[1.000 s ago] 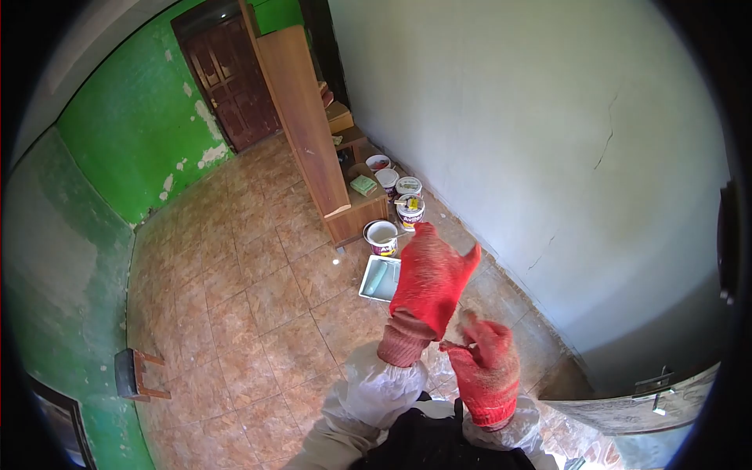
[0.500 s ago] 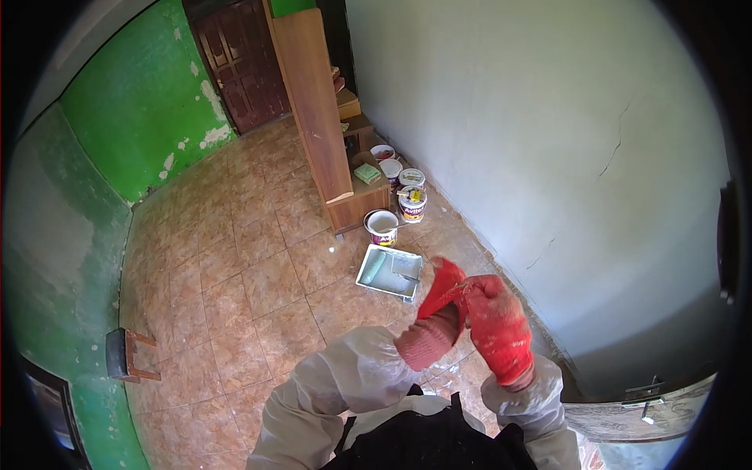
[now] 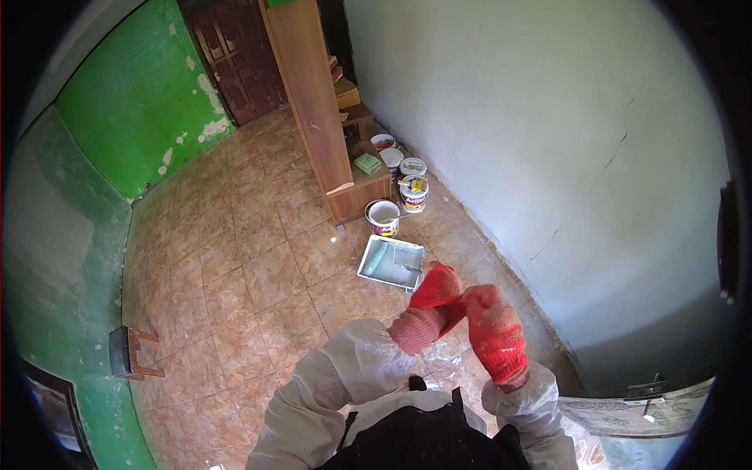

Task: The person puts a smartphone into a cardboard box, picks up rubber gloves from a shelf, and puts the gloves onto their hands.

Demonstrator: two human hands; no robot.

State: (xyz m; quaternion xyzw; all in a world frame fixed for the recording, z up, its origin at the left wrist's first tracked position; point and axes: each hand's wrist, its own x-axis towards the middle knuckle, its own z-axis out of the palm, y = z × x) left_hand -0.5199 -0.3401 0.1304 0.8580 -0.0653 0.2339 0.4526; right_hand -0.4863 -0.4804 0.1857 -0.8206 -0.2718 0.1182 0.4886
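Both hands wear red work gloves and meet in front of me. My right hand (image 3: 497, 327) is closed in a fist, its fingers pinching a red part of the left glove (image 3: 440, 287). Inside that glove is my left hand (image 3: 427, 315), with the pinkish knitted cuff (image 3: 411, 330) around its wrist. The left glove looks loose and folded, and it hides the left fingers. Just beyond the hands, on the floor, lies a white paint tray (image 3: 417, 266) with a pale green roller (image 3: 377, 256) in it.
Behind the tray stands an open paint bucket (image 3: 384, 227), with several more buckets (image 3: 413, 199) along the grey wall (image 3: 533, 117). A wooden shelf unit (image 3: 309, 94) rises beside them. To the left, a small stool (image 3: 133, 352) stands by the green wall.
My left hand and its glove have shifted slightly left, and my right fist has turned a little more upright. The view has tilted slightly, so the tray and buckets appear higher.
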